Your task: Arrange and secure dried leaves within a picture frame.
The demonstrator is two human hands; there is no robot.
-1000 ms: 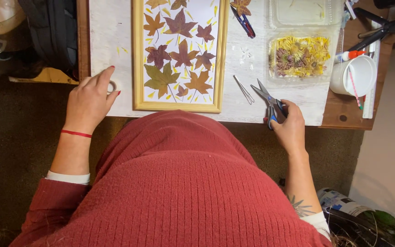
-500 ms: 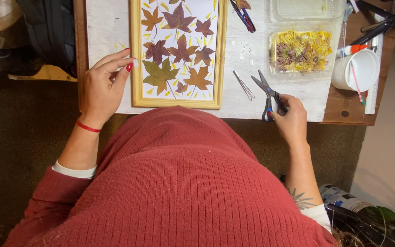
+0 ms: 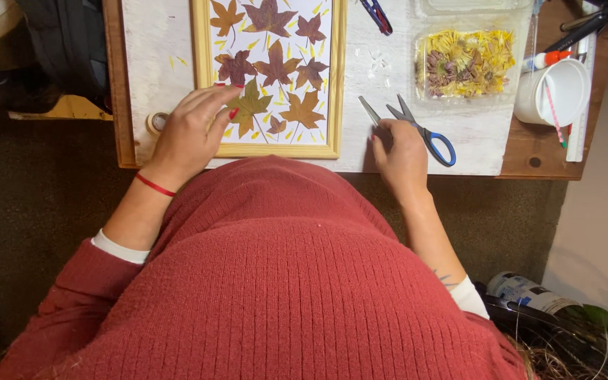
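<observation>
The left hand [image 3: 190, 134] lay flat, fingers spread and grasping nothing, over the near left corner of the wooden frame [image 3: 337, 84], fingertips touching an olive pressed leaf [image 3: 250, 107] among the red and brown ones. A tape roll [image 3: 155, 122] sat just left of that hand. The right hand [image 3: 399, 156] rested on the white surface [image 3: 156, 42], its fingers at what seemed to be tweezers [image 3: 369, 110], its grip hidden. The blue-handled scissors [image 3: 427, 134] lay just beside it, right of the frame.
</observation>
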